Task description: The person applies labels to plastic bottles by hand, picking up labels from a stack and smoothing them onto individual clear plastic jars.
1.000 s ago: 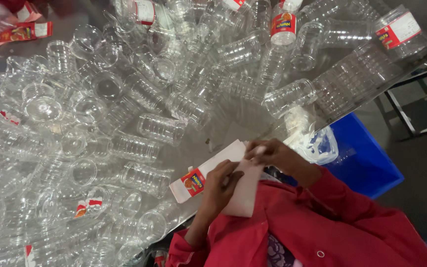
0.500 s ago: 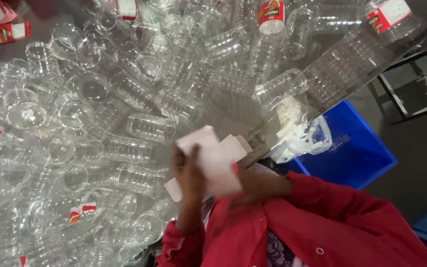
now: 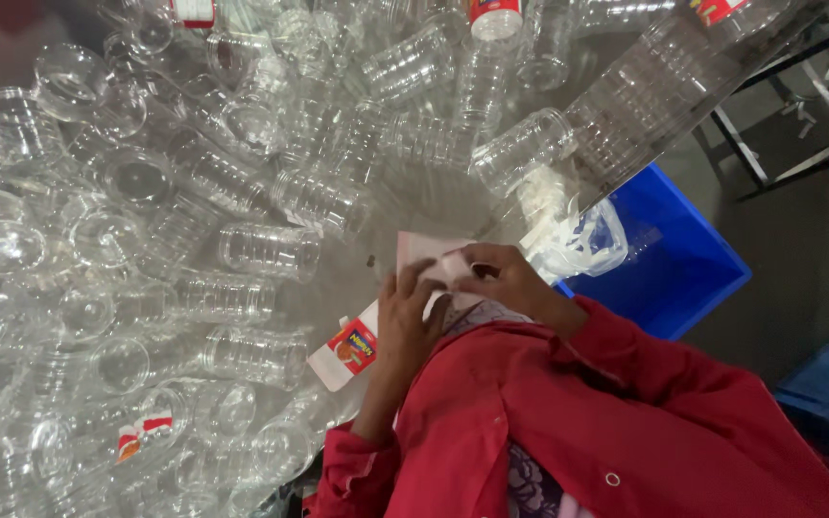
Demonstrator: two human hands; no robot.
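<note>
Both hands, left hand (image 3: 405, 321) & right hand (image 3: 501, 278), pinching white label sheet (image 3: 424, 251), red-printed label strip (image 3: 347, 350) below, clear jars (image 3: 271, 251) around

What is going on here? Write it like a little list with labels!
Place: a table heaped with clear plastic jars
Left hand: fingers on a white label sheet
Right hand: pinching the same sheet
Nearby: a red and white label strip lying at the table edge
Beside the table: a blue bin with a clear plastic bag
Clothing: red sleeves
</note>
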